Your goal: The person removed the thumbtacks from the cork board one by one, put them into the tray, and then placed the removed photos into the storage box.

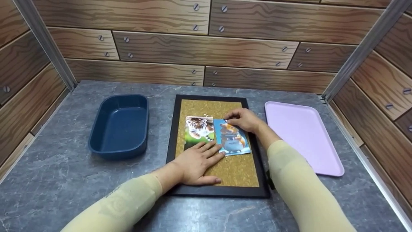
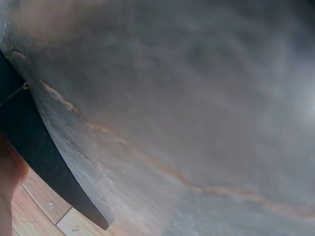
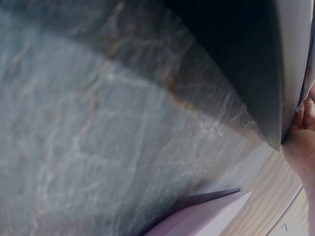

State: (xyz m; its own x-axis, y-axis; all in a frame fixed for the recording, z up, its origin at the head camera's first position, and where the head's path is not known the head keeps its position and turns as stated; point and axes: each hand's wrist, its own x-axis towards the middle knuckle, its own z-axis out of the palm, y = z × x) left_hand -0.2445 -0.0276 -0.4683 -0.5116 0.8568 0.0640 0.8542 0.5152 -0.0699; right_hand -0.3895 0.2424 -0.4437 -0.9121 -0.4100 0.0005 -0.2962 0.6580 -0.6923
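A cork board (image 1: pixel 236 172) in a black frame lies on the table. On it, side by side, are a tiger picture (image 1: pixel 196 137) and a blue picture (image 1: pixel 243 146) of a hamster in a glass jar. My left hand (image 1: pixel 196 162) lies flat with fingers spread, pressing the lower edge of the tiger picture and the hamster picture's lower left corner. At the top edge of the hamster picture, my right hand (image 1: pixel 244 119) pinches what looks like a small pin between thumb and forefinger. Tiny clear pins (image 1: pixel 206 115) show at the tiger picture's top edge.
A deep blue tub (image 1: pixel 119 127) stands left of the board, and a flat lilac tray (image 1: pixel 301 138) lies to its right. Plank-patterned walls (image 1: pixel 161 48) close off the back and sides of the grey marbled table (image 1: pixel 58 190).
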